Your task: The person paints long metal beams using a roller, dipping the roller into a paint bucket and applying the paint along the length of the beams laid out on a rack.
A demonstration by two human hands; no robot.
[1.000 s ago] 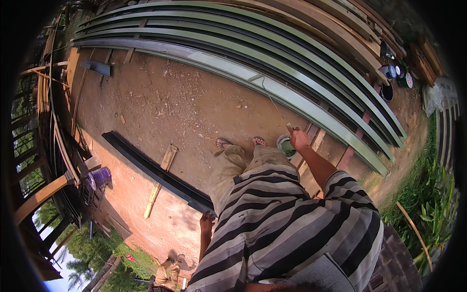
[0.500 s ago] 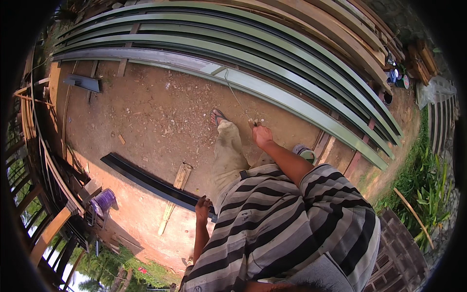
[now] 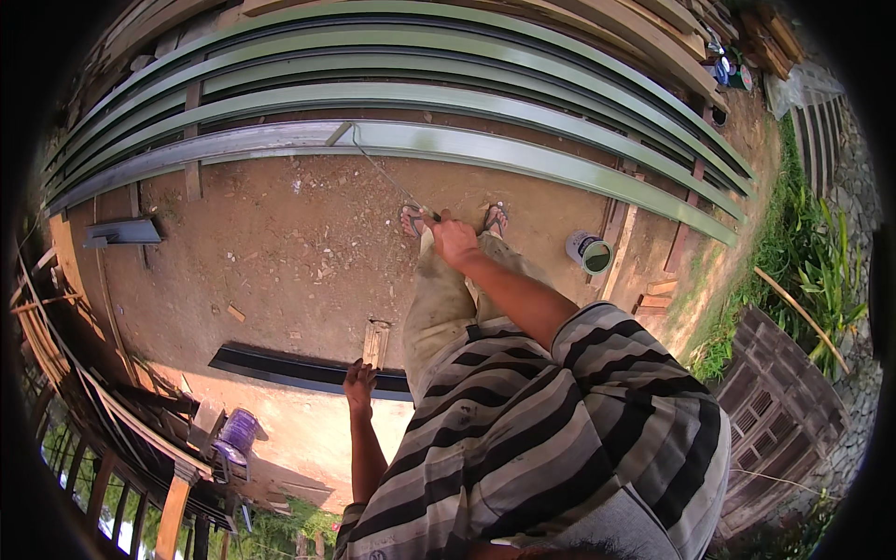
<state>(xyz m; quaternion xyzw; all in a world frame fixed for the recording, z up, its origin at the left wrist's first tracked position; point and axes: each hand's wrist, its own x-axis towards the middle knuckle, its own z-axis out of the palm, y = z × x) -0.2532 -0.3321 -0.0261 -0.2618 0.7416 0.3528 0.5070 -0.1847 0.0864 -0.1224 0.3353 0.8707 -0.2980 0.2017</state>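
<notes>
My right hand is closed round the handle of a paint roller, in front of my legs. Its thin wire rod runs forward and left to the roller head, which rests on the nearest long metal beam. Around and right of the roller this beam is pale green; toward its left end it shows bare grey. My left hand hangs low at my left side with loosely bent fingers and nothing visible in it. Below it lies a dark metal channel, partly hidden by the hand and my body.
More green beams lie side by side beyond the nearest one, on wooden crosspieces. A paint can stands on the dirt to my right. Toward the left are a short grey metal piece and a purple bucket.
The roller has travelled left along the nearest beam, and my right hand has moved left with it. The view has shifted, so my right foot and the whole paint can now show.
</notes>
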